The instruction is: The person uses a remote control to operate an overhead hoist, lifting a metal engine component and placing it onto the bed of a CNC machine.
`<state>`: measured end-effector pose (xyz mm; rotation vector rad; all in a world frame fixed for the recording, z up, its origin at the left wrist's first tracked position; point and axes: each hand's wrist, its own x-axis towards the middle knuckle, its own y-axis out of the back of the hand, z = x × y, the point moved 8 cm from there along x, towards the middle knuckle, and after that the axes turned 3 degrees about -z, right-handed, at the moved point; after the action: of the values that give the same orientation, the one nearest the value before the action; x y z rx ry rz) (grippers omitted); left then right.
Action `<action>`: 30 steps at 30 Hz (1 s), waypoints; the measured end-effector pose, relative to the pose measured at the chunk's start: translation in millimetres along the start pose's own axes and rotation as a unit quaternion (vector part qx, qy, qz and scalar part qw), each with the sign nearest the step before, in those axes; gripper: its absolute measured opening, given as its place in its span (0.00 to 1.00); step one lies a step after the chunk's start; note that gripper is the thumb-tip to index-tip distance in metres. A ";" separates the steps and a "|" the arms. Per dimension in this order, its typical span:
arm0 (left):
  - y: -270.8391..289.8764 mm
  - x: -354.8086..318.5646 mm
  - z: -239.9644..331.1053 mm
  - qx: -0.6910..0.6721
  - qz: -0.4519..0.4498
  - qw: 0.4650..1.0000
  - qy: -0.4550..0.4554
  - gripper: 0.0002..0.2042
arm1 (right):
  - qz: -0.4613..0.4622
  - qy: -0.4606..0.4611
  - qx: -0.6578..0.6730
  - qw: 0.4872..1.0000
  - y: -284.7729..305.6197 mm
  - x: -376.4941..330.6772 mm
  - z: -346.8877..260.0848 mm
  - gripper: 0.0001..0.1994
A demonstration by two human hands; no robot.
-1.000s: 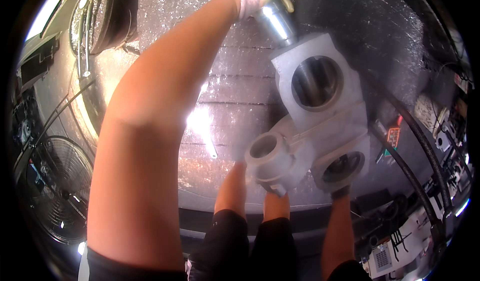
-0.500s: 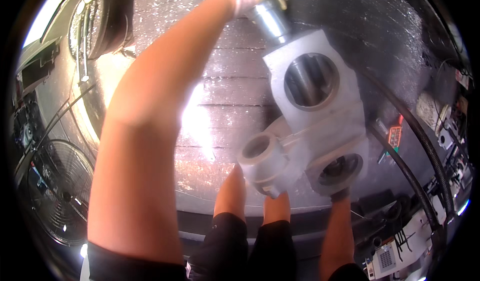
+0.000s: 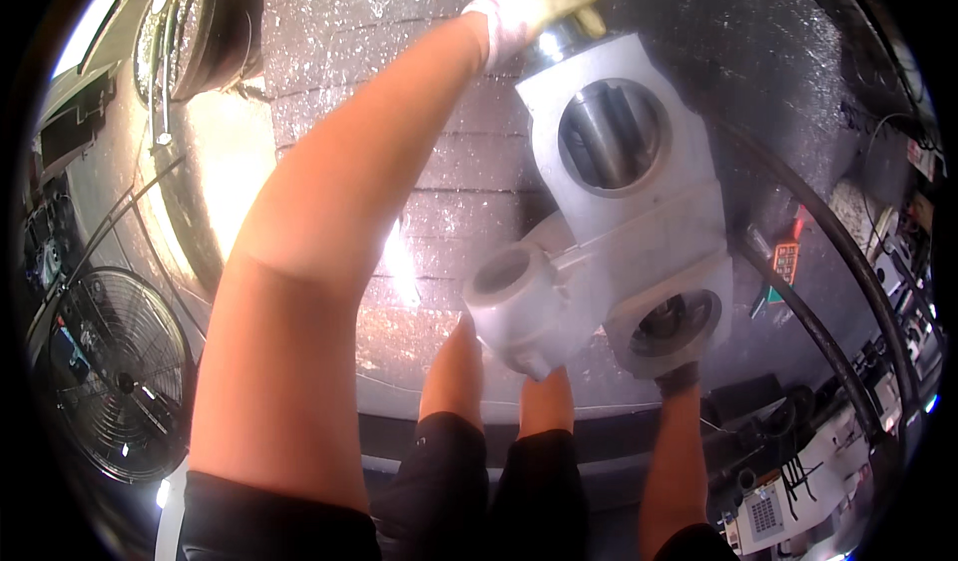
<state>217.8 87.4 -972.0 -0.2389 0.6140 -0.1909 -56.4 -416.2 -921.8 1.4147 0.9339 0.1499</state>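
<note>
A large pale grey metal casting point(image 3: 654, 230) with several round openings fills the middle right of the view. From its far end stands a short length of shiny metal cylinder point(image 3: 555, 46). My left hand point(image 3: 544, 14), in a pale yellow glove with a whitish-pink cuff, is closed over the cylinder's outer end. Inside the upper opening a ribbed grey metal surface point(image 3: 605, 142) shows. My right hand point(image 3: 680, 378), dark-gloved, is at the casting's near end below the lower opening. Its fingers are hidden by the casting.
Under the casting spreads a dark, scuffed metal surface point(image 3: 469, 182) with glittering specks. Thick black hoses point(image 3: 833, 242) curve down the right, beside an orange gridded item point(image 3: 784, 262). A round fan point(image 3: 125, 376) stands at left, below a dark drum-like part point(image 3: 215, 32).
The shiny cylinder sticks out less from the casting now, and my left hand sits closer to the casting's far end. My right hand stays at the near end.
</note>
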 end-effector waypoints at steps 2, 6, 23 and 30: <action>10.0 0.7 1.9 0.038 0.065 0.997 -0.027 0.20 | 0.050 -0.012 -0.041 0.998 29.3 13.9 -14.2 0.38; 11.4 7.9 6.5 0.019 0.078 0.995 -0.054 0.19 | 0.035 -0.007 -0.012 0.999 16.6 13.3 -6.4 0.37; 36.5 -338.2 -107.7 0.162 0.401 0.887 0.163 0.32 | 0.077 -0.608 0.662 0.431 -90.0 -57.9 65.4 0.27; -60.3 -515.1 -177.9 0.199 0.356 0.858 0.311 0.36 | 0.161 -0.370 0.512 0.758 107.0 -46.3 101.5 0.30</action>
<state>-306.0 127.7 -815.4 0.4837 1.2458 0.3447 23.0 -499.8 -818.7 2.3694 0.0071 -0.7519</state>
